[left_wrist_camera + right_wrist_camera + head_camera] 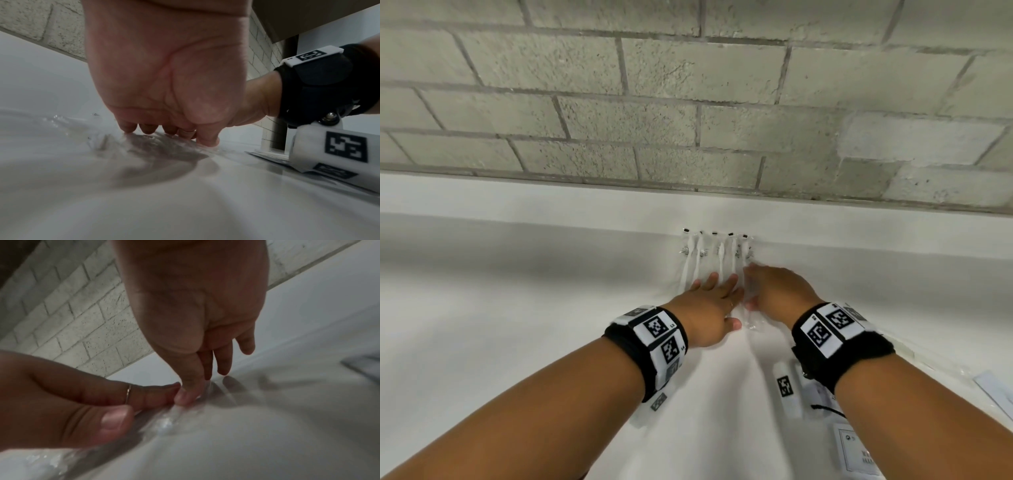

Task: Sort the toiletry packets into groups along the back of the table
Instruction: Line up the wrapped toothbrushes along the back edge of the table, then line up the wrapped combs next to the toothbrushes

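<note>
Several clear-wrapped white toothbrush packets (719, 253) lie side by side near the back of the white table (517, 291), heads toward the wall. My left hand (717, 286) lies flat on the near ends of the row, fingers straight and pressing down, as the left wrist view shows (164, 129). My right hand (753, 284) arches over the rightmost packet (174, 418). Its thumb and straight fingers (223, 365) touch the wrapper beside the left hand's ringed finger (144, 395). The near ends of the packets are hidden under both hands.
A grey block wall (688, 102) rises directly behind the table. Flat white packets (856, 452) lie at the front right, another (993, 387) at the right edge, and a clear wrapper (928, 356) between them. The table's left half shows bare white surface.
</note>
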The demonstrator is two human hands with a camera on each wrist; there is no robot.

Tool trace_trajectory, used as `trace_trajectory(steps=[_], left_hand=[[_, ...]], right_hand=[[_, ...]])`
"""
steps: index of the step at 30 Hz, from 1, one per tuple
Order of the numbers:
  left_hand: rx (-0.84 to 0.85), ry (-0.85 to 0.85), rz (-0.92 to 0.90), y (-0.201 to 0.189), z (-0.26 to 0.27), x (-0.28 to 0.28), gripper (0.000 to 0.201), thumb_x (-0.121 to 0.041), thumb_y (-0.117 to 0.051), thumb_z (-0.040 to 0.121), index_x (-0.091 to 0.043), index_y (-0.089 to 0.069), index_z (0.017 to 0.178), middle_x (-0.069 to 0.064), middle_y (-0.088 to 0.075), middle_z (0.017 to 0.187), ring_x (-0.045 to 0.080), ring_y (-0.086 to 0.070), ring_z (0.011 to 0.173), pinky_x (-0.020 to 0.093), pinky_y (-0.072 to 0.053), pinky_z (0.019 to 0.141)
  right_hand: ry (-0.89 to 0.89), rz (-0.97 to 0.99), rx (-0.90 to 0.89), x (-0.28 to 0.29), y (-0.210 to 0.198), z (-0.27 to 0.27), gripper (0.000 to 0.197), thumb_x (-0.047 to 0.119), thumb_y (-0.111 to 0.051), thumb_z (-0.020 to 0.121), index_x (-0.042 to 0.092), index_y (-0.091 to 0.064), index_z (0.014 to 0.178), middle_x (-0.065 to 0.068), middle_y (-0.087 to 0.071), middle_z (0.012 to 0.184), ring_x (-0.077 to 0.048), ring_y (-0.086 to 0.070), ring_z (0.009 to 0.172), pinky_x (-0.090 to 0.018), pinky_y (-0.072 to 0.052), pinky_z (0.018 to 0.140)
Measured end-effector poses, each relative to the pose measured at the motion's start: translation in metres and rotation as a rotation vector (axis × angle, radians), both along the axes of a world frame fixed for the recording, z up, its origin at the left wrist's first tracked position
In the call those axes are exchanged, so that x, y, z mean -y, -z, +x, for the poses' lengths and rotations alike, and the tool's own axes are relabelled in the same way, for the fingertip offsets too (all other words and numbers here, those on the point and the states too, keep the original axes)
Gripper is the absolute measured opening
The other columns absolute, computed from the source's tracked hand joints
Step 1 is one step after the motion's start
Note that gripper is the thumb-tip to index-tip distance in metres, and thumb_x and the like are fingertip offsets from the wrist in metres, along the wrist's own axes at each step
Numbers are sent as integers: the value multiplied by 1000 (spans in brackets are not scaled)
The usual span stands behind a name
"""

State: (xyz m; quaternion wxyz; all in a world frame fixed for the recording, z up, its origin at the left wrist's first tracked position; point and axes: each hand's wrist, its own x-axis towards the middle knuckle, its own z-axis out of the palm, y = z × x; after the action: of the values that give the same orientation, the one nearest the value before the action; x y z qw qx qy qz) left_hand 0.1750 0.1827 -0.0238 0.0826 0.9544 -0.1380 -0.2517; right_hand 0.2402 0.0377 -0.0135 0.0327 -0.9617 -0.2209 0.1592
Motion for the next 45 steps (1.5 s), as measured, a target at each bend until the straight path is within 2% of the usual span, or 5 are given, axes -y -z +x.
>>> trace_trajectory(steps=[19,26,37,40,45], left_hand=[[-9,-84,78,-5,-2,-16,88,-39,-49,95,-12,14,151,7,21,159,23,16,148,41,2,122],[7,-188,25,-15,-2,-38,93,-50,-46,94,-10,17,150,7,27,157,24,17,147,40,0,122],[-5,-332,-22,1,-7,-31,80,-49,-32,99,-9,12,151,11,22,158,29,15,148,42,-1,121],[41,-332,-13,-8,-11,-33,76,-51,-31,98,-13,7,153,10,20,159,31,14,147,45,-1,120],[174,-290,-116,-29,-33,-18,61,-45,-37,99,-22,-19,153,4,-4,162,24,-2,150,39,-8,120]], right_hand=[[-26,32,-4,-1,-5,-5,47,19,-54,90,18,-43,135,-3,-51,139,-29,-52,122,-38,-37,104],[-92,109,-202,-12,-10,-15,82,38,-55,92,23,-3,153,2,6,162,-17,2,150,-39,-11,122],[-131,51,-202,-21,-3,-21,81,41,-56,91,21,-9,153,-4,9,162,-22,8,150,-42,-5,121],[-72,166,-194,-3,-18,-22,69,41,-50,95,25,-16,153,1,2,163,-19,1,150,-40,-6,122],[199,545,-228,74,-47,-43,41,31,-60,92,24,-55,132,3,-60,130,-14,-54,122,-22,-37,96]])
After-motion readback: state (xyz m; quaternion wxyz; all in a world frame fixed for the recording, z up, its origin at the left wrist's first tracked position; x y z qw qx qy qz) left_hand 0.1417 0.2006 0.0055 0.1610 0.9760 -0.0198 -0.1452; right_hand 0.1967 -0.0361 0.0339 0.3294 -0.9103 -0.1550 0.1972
